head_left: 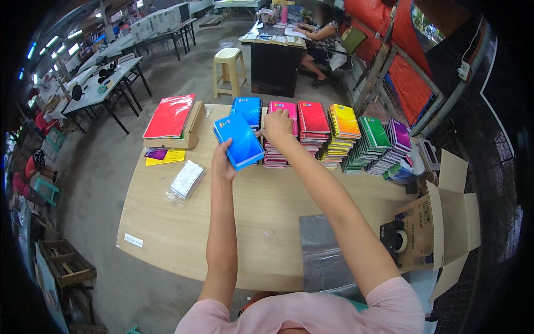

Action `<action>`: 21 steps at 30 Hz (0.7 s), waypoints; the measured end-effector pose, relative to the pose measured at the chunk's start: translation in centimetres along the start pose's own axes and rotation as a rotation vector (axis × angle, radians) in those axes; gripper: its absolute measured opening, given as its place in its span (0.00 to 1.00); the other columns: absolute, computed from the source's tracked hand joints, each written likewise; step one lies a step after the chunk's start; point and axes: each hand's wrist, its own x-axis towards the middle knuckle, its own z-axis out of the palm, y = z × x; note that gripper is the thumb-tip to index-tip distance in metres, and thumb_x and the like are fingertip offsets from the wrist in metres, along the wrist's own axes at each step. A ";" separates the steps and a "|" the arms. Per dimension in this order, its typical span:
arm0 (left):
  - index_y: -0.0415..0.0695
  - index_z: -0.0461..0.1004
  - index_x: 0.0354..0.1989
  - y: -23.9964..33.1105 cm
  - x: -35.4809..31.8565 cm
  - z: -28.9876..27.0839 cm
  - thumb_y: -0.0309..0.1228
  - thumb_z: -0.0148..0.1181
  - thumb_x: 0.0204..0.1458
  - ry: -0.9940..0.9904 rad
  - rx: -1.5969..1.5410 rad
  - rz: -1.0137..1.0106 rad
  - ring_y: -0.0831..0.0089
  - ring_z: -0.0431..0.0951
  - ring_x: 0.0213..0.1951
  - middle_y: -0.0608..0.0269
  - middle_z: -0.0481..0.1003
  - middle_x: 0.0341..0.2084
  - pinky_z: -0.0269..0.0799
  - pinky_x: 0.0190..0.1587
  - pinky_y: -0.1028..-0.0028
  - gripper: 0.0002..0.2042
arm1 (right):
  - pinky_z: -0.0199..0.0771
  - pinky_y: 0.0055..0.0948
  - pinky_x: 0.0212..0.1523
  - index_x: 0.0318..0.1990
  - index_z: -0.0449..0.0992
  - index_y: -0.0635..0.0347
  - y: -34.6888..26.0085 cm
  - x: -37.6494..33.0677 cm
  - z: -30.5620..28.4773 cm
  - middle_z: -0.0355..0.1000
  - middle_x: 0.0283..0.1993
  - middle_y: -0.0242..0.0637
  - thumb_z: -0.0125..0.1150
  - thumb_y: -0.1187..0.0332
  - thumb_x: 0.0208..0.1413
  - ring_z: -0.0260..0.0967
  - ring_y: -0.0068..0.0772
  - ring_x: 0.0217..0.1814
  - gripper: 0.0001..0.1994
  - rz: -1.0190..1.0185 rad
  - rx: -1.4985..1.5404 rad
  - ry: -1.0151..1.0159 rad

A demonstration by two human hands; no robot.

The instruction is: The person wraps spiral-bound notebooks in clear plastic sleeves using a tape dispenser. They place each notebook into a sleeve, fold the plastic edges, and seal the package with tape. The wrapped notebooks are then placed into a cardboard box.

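Near the middle of the frame, above the pale wooden surface (183, 234), the left hand (222, 162) grips a blue notebook (239, 140) by its lower edge, tilted. Just to its right, the right hand (276, 127) rests with fingers curled on the pink stack (281, 133), touching its top book; whether it grips one I cannot tell. Red (312, 119), yellow (345, 123), green (374, 136) and purple (399, 139) stacks run rightward. At lower right sits an open cardboard box (439, 222); a clear plastic bag (320, 250) lies beside it.
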 end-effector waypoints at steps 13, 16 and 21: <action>0.45 0.55 0.63 -7.9 -6.9 2.1 0.39 0.49 0.60 -0.242 -0.343 0.061 0.57 0.69 0.55 0.52 0.67 0.54 0.69 0.56 0.56 0.24 | 0.77 0.38 0.29 0.55 0.62 0.80 -1.7 -11.2 -3.6 0.74 0.29 0.53 0.53 0.70 0.54 0.76 0.46 0.31 0.24 -0.428 -0.123 0.116; 0.42 0.58 0.61 -10.5 -7.0 -0.4 0.39 0.46 0.61 -0.300 -0.385 0.027 0.59 0.70 0.55 0.52 0.68 0.54 0.69 0.56 0.58 0.22 | 0.76 0.41 0.33 0.55 0.64 0.74 -1.1 -13.2 -2.6 0.75 0.30 0.51 0.58 0.65 0.53 0.76 0.46 0.32 0.26 -0.473 0.154 -0.189; 0.38 0.60 0.58 -11.4 -8.4 1.3 0.33 0.47 0.60 -0.072 -0.267 -0.063 0.60 0.74 0.51 0.51 0.71 0.51 0.70 0.55 0.58 0.19 | 0.74 0.43 0.43 0.39 0.75 0.67 10.7 -5.9 -2.3 0.74 0.35 0.48 0.66 0.61 0.47 0.74 0.51 0.39 0.17 -0.158 0.330 0.312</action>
